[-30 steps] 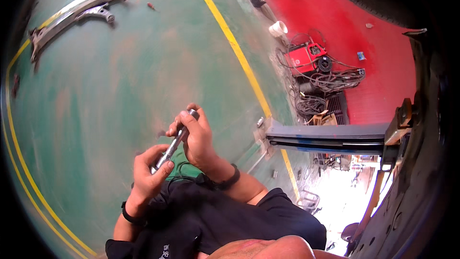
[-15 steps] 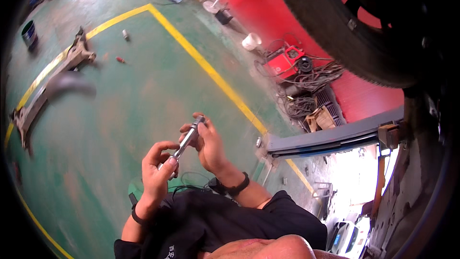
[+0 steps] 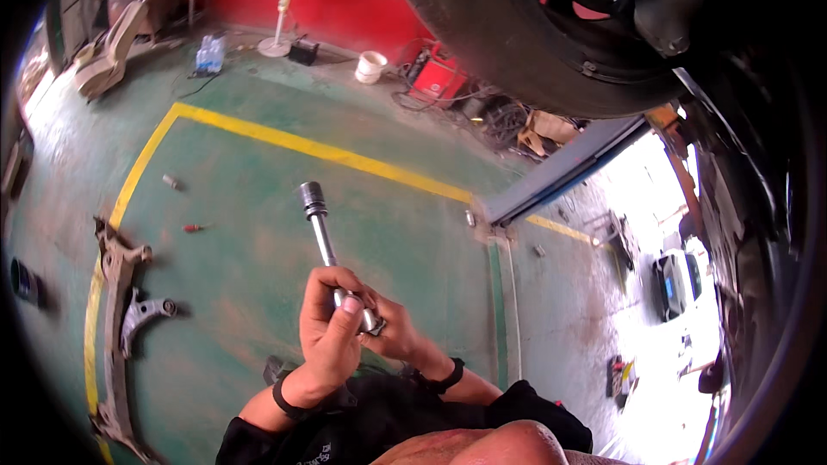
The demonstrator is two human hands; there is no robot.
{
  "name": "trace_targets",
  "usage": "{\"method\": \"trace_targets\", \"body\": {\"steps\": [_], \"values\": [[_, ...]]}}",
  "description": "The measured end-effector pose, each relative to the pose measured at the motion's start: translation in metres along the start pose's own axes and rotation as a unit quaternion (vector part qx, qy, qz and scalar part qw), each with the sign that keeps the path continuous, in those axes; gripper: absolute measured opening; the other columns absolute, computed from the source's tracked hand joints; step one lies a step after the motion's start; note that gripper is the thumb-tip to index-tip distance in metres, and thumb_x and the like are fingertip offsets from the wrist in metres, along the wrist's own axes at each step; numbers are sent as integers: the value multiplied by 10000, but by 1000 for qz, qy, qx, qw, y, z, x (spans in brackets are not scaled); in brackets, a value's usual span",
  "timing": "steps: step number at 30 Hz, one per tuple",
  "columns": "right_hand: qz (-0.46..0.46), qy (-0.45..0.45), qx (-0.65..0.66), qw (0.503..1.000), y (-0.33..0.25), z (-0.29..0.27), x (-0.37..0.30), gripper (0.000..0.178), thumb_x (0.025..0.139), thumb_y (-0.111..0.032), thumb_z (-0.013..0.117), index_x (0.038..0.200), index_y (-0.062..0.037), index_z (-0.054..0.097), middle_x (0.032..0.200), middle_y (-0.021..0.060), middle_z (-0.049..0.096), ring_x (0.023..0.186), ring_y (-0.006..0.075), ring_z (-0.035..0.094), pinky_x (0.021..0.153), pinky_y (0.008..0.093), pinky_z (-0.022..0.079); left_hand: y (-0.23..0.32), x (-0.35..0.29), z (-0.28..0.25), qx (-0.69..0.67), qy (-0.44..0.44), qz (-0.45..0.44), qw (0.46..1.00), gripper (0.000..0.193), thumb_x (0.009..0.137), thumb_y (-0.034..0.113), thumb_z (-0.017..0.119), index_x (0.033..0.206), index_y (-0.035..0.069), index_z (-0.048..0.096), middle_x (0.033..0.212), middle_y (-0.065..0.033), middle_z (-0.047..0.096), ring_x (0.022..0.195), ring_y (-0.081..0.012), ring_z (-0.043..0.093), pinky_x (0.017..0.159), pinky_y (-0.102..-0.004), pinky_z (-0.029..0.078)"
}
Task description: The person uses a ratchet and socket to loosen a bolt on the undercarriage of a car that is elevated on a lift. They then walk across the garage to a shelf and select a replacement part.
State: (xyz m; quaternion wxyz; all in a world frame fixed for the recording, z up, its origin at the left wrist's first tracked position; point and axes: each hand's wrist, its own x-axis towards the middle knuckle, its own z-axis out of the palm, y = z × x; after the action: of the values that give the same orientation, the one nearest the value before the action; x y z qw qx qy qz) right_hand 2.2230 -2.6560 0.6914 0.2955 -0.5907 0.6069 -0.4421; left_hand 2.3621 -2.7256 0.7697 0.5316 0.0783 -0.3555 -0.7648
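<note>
A chrome extension bar (image 3: 323, 238) points up and away from me, with a dark-ringed socket (image 3: 312, 199) on its far end. My left hand (image 3: 327, 323) is closed around its lower part, thumb laid along the metal. My right hand (image 3: 394, 330) is closed at the bar's near end (image 3: 370, 322), close against the left; its fingers are partly hidden. Dark bands circle both wrists.
A tyre (image 3: 517, 52) hangs overhead at right, beside a blue-grey lift beam (image 3: 568, 168). On the green floor at left lie a subframe (image 3: 115, 327), a control arm (image 3: 142, 317) and a red-handled tool (image 3: 194, 227). A red machine (image 3: 438, 77), white bucket (image 3: 371, 67) and fan (image 3: 280, 4) line the red wall.
The view has turned. The bar has swung from slanting right to pointing up-left, socket end away. My right hand has dropped from its upper end to the lower end, beside my left.
</note>
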Motion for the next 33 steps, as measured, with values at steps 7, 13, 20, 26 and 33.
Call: {"method": "trace_targets", "body": {"steps": [7,13,20,26,33], "values": [[-67,303,-91,946,-23,0,-1,236,811,-181,754,910,-58,579,742,57,589,652,178,591,583,308,474,37,35,32,-93,-230,-72,966,195,1030,179,495,1148,54,402,994,-68,538,841,-105,524,758,-267,448],[-125,427,75,892,-81,-30,15,237,888,-227,695,919,-36,557,711,46,578,614,148,570,559,290,462,35,71,81,24,-460,13,888,613,994,271,569,1439,15,235,1196,-139,498,933,-189,548,832,-344,462],[-170,508,82,840,-117,-80,7,246,922,-241,661,933,-24,547,701,46,570,597,134,551,548,286,453,45,84,118,35,-553,53,831,757,910,174,642,1508,1,212,1485,-256,357,1294,-392,467,1084,-476,366],[-220,508,108,826,-111,-110,2,259,968,-236,617,943,-2,508,660,57,534,537,120,492,514,296,433,22,97,111,107,-540,82,831,728,887,168,688,1469,-2,285,1380,-189,481,1173,-299,545,966,-405,435],[-201,558,146,792,-98,-131,-24,233,952,-196,624,858,-41,477,656,36,465,539,144,473,453,312,411,5,115,98,187,-477,64,856,573,894,194,691,1367,-11,440,1344,-137,517,1159,-245,554,914,-360,437]]}}
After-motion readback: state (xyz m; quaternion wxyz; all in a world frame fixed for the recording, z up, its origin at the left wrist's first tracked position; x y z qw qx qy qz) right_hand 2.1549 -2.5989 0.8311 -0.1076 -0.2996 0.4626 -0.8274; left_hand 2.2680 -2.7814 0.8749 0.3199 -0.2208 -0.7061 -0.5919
